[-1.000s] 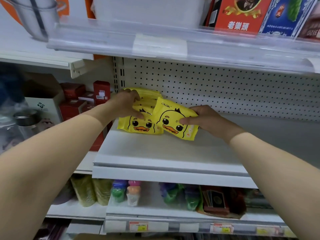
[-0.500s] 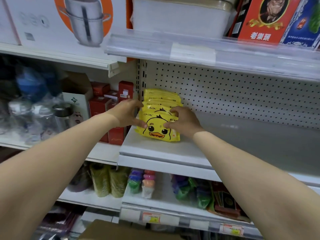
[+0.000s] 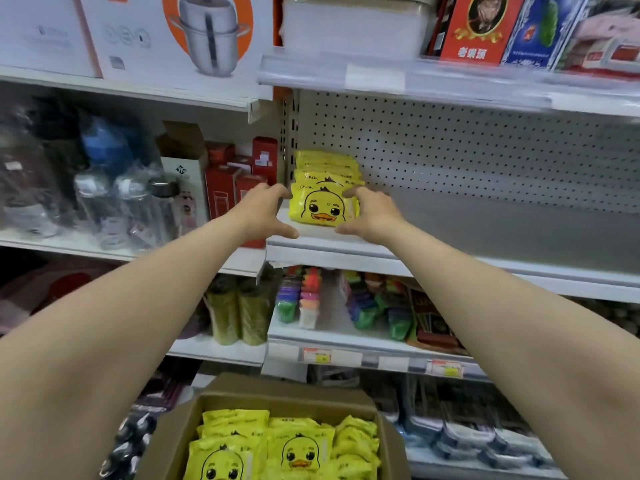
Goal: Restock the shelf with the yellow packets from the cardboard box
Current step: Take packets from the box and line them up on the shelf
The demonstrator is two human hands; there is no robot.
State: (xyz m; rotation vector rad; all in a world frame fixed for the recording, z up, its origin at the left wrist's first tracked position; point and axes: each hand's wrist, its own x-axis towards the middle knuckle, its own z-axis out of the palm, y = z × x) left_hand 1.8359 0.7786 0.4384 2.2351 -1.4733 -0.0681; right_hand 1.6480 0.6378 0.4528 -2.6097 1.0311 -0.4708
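A: Shelf status?
B: White shelf (image 3: 450,244), pegboard back (image 3: 467,150). A row of yellow packets (image 3: 323,199) stands at its left end, duck face forward.
A: Hands?
B: Left hand (image 3: 263,211) and right hand (image 3: 372,213) flank the front packet, fingers spread, gripping nothing (contact cannot be confirmed).
A: Supply?
B: Cardboard box (image 3: 287,398) below, open, with spare packets (image 3: 298,448) inside.

Glossy plastic yellow packets (image 3: 320,206), matt brown cardboard box (image 3: 284,398), smooth white shelf (image 3: 450,244)

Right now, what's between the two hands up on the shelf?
A row of yellow packets, between the left hand and right hand, seen in the head view.
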